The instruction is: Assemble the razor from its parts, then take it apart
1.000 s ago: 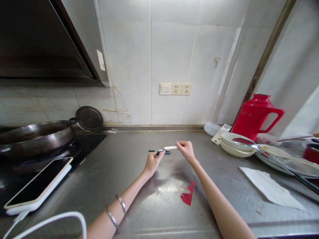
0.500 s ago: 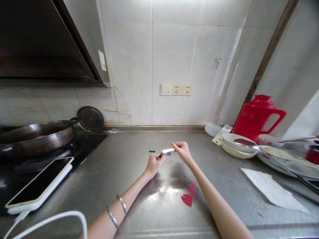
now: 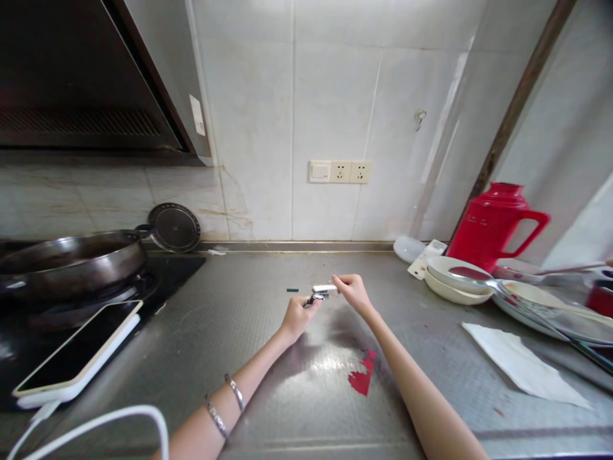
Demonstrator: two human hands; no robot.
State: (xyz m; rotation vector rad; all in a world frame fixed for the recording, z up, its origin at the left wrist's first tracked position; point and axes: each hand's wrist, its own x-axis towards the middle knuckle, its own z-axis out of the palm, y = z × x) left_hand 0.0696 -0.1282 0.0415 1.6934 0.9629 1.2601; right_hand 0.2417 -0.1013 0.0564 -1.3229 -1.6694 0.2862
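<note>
Over the metal counter [image 3: 230, 326], my left hand [image 3: 297, 314] pinches a small dark-and-silver object [image 3: 315, 299], too small to name. My right hand [image 3: 353, 292], closed at the fingertips, grips one end of a short white stick [image 3: 324, 288], which points left toward the silver object. Whether the two touch, I cannot tell. A short dark green stick [image 3: 292, 290] lies on the counter left of the hands, and another dark piece shows just beneath the white stick. Nearer to me, between my forearms, lies a torn piece of red paper [image 3: 361, 377].
On the left, a pan [image 3: 71, 265] sits on the black stove, with a phone [image 3: 79, 351] and white cable [image 3: 119, 412] in front. To the right stand a red thermos [image 3: 493, 227], bowls [image 3: 454, 294] and a white paper sheet [image 3: 522, 364].
Both hands have shifted slightly to the right. The white stick has turned from slanted to nearly level, and the silver end of the object in my left hand shows more clearly.
</note>
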